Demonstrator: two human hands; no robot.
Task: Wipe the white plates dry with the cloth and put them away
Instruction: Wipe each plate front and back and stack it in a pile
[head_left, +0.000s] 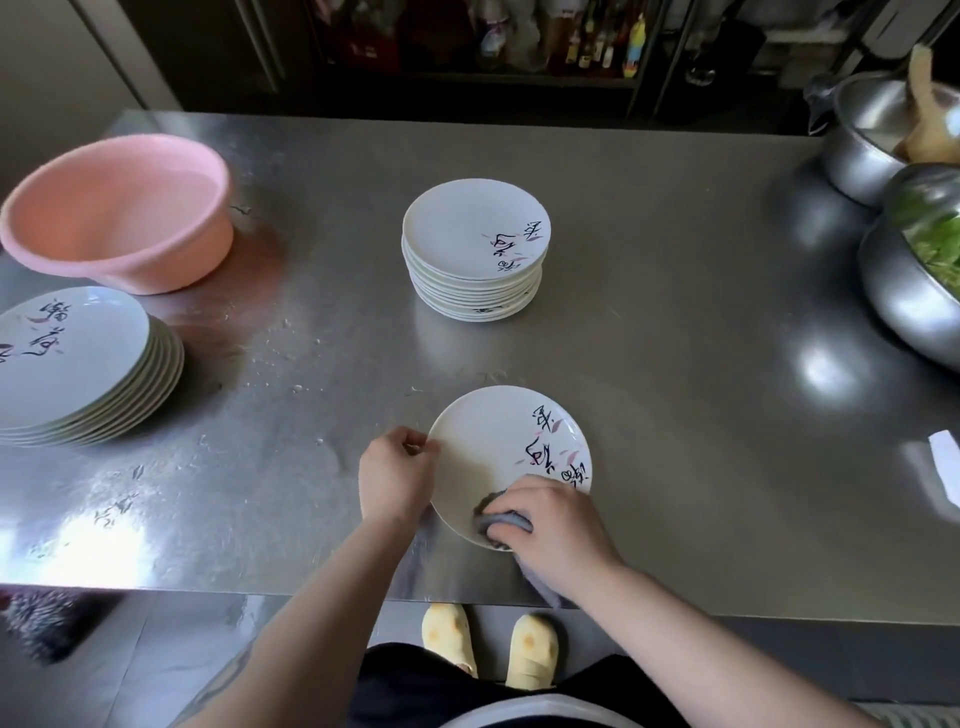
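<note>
Wiping a white plate at the near edge of the steel table.

The left hand (397, 475) pinches the plate (511, 457) rim at its 9 o'clock; the right hand (550, 525) curls round a grey cloth (496, 512), pressing it at 6 o'clock. A plate stack (475, 249) sits at 12 o'clock, another stack (78, 364) at 9.

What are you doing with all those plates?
A person is drying a white plate with painted writing on the steel table. The left hand grips its rim while the right hand rubs it with a grey cloth. Two stacks of matching plates, one in the middle and one at the left, wait beside a pink plastic basin.
</note>
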